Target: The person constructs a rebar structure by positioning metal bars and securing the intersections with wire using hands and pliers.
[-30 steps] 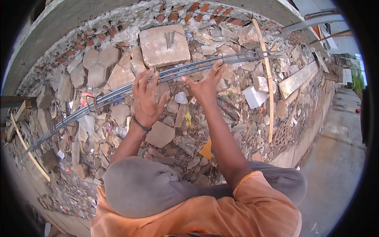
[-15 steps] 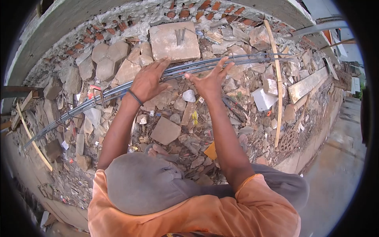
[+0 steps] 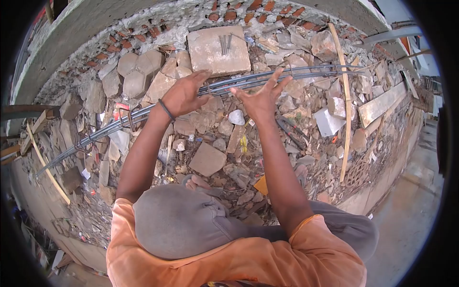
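A bundle of long steel bars (image 3: 107, 129) runs across the rubble from the lower left to the upper right, with bent metal stirrups (image 3: 128, 119) around it on the left. My left hand (image 3: 184, 94) lies over the middle of the bars, thumb and fingers apart around them. To its right, my right hand (image 3: 260, 98) is spread, fingertips at the bars near another stirrup (image 3: 288, 66), and shows nothing held. Just beyond the bars, several thin metal pieces (image 3: 224, 44) rest on a flat concrete block (image 3: 217, 60).
Wooden strips cross beneath the bars at the right (image 3: 345, 105) and left (image 3: 48, 165). Broken stones (image 3: 208, 159) and a white block (image 3: 329, 122) lie about. A broken brick wall (image 3: 181, 23) stands behind; a plank (image 3: 382, 105) lies at the right.
My left hand has turned and come down over the bars, its fingers now pointing more to the right. My right hand stays spread by the bars. The whole view has shifted slightly.
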The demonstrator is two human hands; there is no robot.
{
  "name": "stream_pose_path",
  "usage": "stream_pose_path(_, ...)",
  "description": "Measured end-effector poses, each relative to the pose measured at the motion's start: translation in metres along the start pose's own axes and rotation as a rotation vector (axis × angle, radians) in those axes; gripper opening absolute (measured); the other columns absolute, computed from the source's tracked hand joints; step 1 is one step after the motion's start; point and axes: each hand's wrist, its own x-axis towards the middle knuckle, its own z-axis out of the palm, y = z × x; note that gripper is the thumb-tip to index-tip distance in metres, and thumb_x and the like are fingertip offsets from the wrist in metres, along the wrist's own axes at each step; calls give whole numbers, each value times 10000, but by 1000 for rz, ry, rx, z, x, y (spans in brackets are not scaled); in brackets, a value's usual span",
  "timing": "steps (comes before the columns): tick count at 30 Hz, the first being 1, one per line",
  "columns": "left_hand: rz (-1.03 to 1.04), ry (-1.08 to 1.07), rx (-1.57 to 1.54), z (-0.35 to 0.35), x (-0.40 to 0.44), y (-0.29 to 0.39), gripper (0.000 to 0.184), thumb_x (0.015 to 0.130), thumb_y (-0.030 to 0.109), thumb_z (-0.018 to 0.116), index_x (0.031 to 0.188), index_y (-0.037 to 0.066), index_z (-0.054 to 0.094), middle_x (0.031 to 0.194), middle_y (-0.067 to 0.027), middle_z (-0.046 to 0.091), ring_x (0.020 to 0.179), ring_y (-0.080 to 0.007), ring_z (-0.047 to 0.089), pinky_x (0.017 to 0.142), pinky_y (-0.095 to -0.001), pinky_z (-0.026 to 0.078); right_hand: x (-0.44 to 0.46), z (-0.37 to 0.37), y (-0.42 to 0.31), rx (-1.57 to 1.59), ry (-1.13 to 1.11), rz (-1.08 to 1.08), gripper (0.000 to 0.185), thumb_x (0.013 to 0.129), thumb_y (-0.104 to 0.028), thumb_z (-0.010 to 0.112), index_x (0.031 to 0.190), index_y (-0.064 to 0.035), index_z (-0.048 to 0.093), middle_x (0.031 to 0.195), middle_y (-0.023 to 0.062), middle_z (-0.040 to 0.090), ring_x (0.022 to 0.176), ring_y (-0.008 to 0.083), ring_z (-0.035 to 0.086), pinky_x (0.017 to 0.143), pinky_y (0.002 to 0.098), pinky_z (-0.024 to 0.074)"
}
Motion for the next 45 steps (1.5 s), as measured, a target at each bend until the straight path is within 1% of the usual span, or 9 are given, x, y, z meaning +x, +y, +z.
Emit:
stream_pose_path(15,131,41,38,22,20,12,629,779,152,721,1318,-54,471,1324,-266,518,1202,-388,533,1036,-401,440,0,0,1,0,9,-18,1469,572,-530,885,1517,-109,-159,1514,314,-231,1423,519,88,1095,502,366)
stream_pose_path(21,73,29,16,20,19,17,641,783,177,751,1336,12,471,1337,-224,526,1213,-383,531,1033,-405,441,0,-3,6,-37,-12,-33,1473,567,-569,870,1517,-101,-154,1519,319,-211,1429,514,59,1098,519,356)
stream_pose_path(25,115,77,118,22,18,12,673,791,206,751,1372,52,448,1326,-221,528,1206,-386,528,1006,-410,457,-5,-15,47,57,226,-351,1052,735,-398,818,1484,-4,193,1522,298,166,1284,421,423,979,476,453)
stream_pose_path(26,97,82,111,22,17,10,679,789,203,754,1376,58,446,1331,-214,527,1207,-384,528,1009,-412,455,-11,-21,55,215,113,-182,647,793,-266,774,1303,-1,478,1321,208,495,1081,297,580,850,415,484)
stream_pose_path(29,86,134,105,23,12,14,693,785,191,761,1388,73,441,1344,-193,525,1211,-380,528,1020,-420,446,-12,-21,109,16,-596,-8,350,825,-178,743,1122,-39,621,1030,124,623,908,230,632,755,348,492)
stream_pose_path(35,118,560,137,14,-33,45,432,828,85,720,1239,61,588,1313,-148,570,1193,-309,565,997,-397,463,-33,-18,162,-215,-473,-297,213,805,-231,718,911,-55,660,1001,153,597,917,345,600,784,433,477)
stream_pose_path(38,71,751,-47,39,-52,60,229,836,9,682,1060,40,651,1088,-140,663,1011,-280,644,865,-363,508,-42,-15,164,-250,-343,-387,215,810,-248,723,859,-50,655,1003,153,598,930,356,598,802,456,474)
stream_pose_path(42,-130,360,-355,80,-63,94,176,910,66,638,1073,1,654,1062,-113,669,1000,-191,642,832,-304,513,-33,-17,140,26,-471,-450,179,851,-217,702,871,-44,660,914,123,633,844,305,625,761,415,486)
stream_pose_path(45,-329,242,-645,121,-60,97,220,949,157,616,1079,-18,645,1043,-112,681,939,-178,663,772,-280,535,-36,-47,64,316,-851,-163,165,883,-191,674,874,-26,663,802,87,645,702,215,626,677,353,492)
